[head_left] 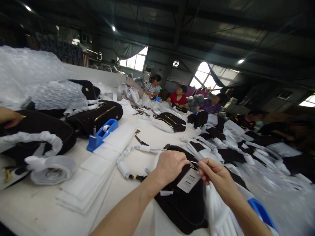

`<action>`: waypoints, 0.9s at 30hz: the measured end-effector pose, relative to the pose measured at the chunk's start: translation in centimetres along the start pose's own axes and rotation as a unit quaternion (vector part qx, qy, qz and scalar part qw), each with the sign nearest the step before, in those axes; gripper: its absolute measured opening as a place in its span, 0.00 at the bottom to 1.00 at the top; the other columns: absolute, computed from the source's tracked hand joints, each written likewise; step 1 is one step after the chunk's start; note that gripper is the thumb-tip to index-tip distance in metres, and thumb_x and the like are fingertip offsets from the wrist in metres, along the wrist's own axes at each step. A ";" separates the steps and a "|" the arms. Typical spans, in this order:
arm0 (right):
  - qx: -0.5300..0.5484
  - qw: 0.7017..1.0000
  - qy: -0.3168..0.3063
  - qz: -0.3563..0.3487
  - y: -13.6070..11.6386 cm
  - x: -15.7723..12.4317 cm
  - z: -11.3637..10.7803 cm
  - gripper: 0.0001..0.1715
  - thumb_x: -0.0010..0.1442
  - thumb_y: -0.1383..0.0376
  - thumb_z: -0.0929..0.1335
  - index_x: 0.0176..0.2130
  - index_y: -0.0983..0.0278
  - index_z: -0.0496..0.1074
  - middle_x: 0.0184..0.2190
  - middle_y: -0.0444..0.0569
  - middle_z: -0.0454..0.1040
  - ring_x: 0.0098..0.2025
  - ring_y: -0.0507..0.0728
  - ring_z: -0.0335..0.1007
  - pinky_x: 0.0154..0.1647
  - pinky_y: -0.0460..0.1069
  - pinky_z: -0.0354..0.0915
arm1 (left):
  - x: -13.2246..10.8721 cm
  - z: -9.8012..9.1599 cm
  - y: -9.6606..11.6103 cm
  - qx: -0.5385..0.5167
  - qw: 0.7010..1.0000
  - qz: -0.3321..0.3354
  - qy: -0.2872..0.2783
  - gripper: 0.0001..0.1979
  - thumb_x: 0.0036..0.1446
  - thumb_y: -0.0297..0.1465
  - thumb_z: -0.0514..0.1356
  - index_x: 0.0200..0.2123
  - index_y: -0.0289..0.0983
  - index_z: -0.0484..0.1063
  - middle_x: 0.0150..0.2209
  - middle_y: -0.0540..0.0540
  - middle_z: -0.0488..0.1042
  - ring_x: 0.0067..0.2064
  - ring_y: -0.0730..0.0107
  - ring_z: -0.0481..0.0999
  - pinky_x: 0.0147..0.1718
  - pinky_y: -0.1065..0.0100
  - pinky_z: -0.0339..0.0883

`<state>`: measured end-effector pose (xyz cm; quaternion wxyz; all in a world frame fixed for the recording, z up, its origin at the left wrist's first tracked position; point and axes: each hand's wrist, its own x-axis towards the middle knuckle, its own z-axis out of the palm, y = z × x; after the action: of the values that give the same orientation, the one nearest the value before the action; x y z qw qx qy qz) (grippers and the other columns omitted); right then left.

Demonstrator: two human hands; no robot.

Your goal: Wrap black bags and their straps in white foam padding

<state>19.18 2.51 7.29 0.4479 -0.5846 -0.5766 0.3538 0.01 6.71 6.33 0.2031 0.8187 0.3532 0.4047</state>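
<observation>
A black bag (182, 206) lies on the table under my hands, with a printed white tag (189, 180) on its upper part. My left hand (172, 165) is closed in a pinch at the bag's top edge. Facing it, my right hand (214, 173) also pinches, close to the tag's upper corner. Between the two sets of fingertips runs a thin white strip (193, 162); its exact kind is too small to make out. The bag's strap (130, 154), wrapped in white padding, curves out to the left.
Left of the bag lie stacked white sheets (98, 170), a blue tape dispenser (102, 134) and a tape roll (52, 170). Another person's hand (10, 118) rests on a black bag at far left. Wrapped bags and plastic crowd the right; several people sit beyond.
</observation>
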 end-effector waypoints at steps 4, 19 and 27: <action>-0.132 0.986 0.035 -0.091 0.0 0.6 -0.1 0.25 0.53 0.42 0.69 0.26 0.61 0.72 0.24 0.46 0.71 0.26 0.53 0.66 0.25 0.47 0.63 | 0.2 -2.7 -1.2 -0.006 1.000 -0.001 0.007 0.09 0.59 0.32 0.61 0.27 0.38 0.75 0.26 0.51 0.75 0.30 0.72 0.71 0.30 0.72 0.57; 0.161 0.980 -0.114 -0.015 -3.5 -1.3 6.7 0.19 0.58 0.50 0.70 0.41 0.62 0.73 0.25 0.40 0.64 0.18 0.44 0.45 0.15 0.42 0.43 | -0.4 -6.2 -0.4 -0.071 0.996 0.061 -0.002 0.11 0.58 0.29 0.59 0.23 0.34 0.71 0.22 0.54 0.68 0.27 0.77 0.64 0.28 0.74 0.55; -0.030 0.998 -0.010 -0.053 -3.4 -3.6 1.9 0.21 0.56 0.46 0.70 0.32 0.61 0.74 0.16 0.40 0.57 0.18 0.48 0.48 0.16 0.44 0.45 | -0.9 -7.7 -0.4 -0.126 0.987 0.039 0.097 0.10 0.60 0.31 0.57 0.28 0.33 0.72 0.24 0.52 0.70 0.27 0.78 0.66 0.29 0.75 0.59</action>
<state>15.95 -1.07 9.42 0.4424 -0.5629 -0.6217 0.3178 -6.72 6.68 10.11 0.2536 0.7566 0.2851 0.5310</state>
